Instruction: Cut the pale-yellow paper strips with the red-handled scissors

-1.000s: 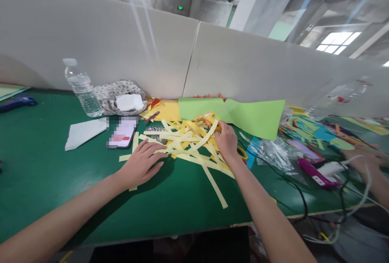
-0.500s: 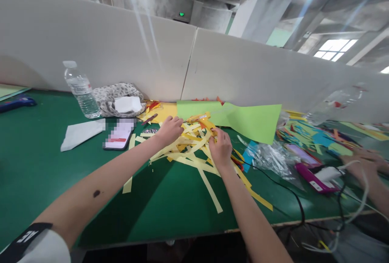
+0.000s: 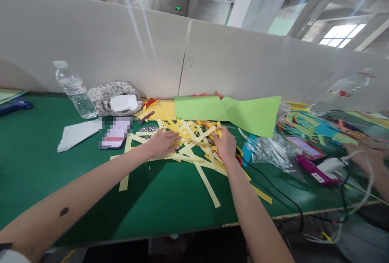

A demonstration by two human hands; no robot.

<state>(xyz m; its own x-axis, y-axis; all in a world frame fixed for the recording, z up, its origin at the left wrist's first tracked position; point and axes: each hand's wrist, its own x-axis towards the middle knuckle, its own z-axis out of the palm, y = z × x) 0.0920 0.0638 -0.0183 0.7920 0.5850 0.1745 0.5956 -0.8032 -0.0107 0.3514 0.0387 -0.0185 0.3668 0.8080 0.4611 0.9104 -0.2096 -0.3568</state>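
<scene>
Head view: our thin pale-yellow paper strips [image 3: 190,158]
Left hand [image 3: 163,143]: fingers slightly spread over strips
Right hand [image 3: 225,143]: fingers curled, pinch unclear

Head view, forward-down over green table [image 3: 170,198]

To my left I see a bottle [image 3: 75,92] by the partition [image 3: 127,48], just beside a spotted cloth [image 3: 97,97] with a tissue [image 3: 124,103] on it. Nearer me lie a phone [image 3: 119,130] and a napkin [image 3: 75,134], side by side. To my right are a plastic bag [image 3: 273,150], a second phone [image 3: 304,146] and a power strip [image 3: 316,170].
</scene>
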